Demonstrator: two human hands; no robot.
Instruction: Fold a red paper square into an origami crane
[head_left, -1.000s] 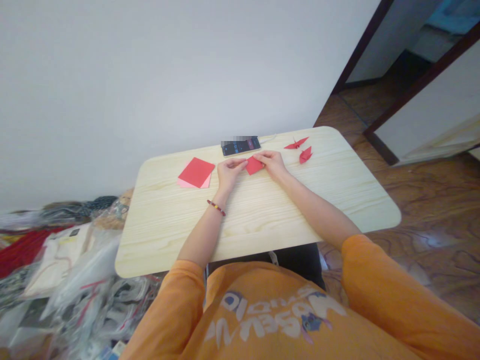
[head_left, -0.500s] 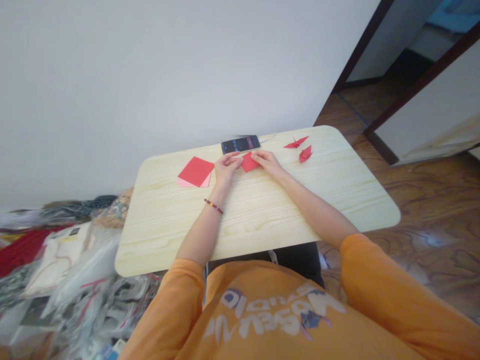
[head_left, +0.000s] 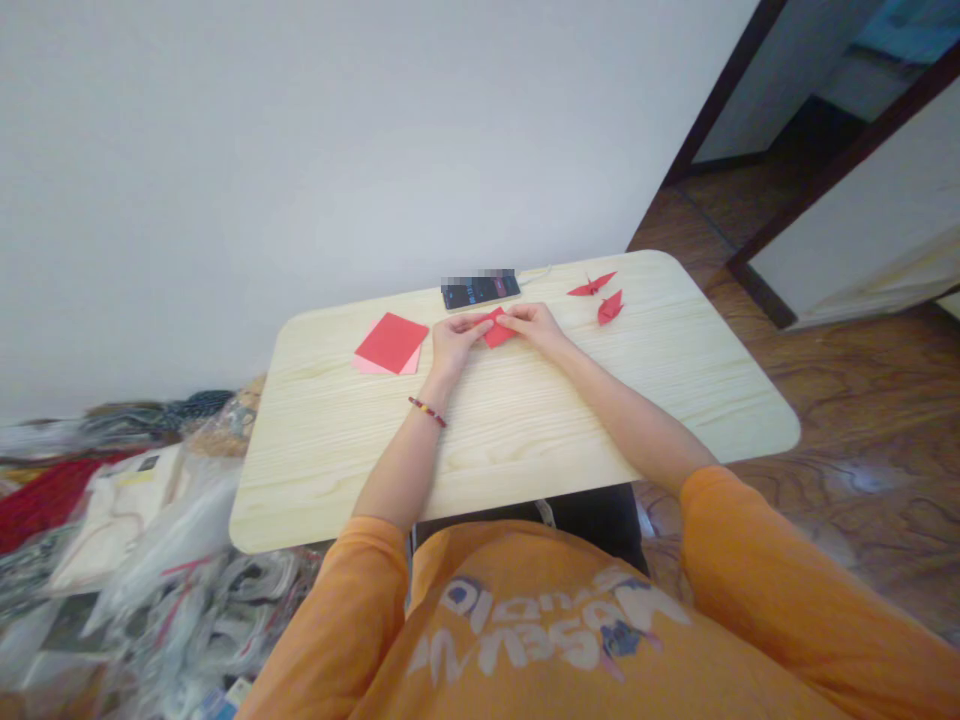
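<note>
A small folded red paper (head_left: 496, 329) lies on the light wooden table (head_left: 525, 420) near its far edge. My left hand (head_left: 454, 340) pinches its left side with fingers closed on it. My right hand (head_left: 534, 325) presses and grips its right side. Both hands partly cover the paper. A stack of red and pink paper squares (head_left: 391, 345) lies just left of my left hand. Two finished red paper cranes (head_left: 602, 296) sit to the right of my right hand.
A dark phone (head_left: 481, 290) lies at the table's far edge, right behind the hands, against the white wall. Bags and clutter (head_left: 112, 530) fill the floor on the left. Wooden floor and a doorway are on the right.
Both hands shifted slightly and drew closer together over the red paper, which now shows less between the fingers. The other things have not moved.
</note>
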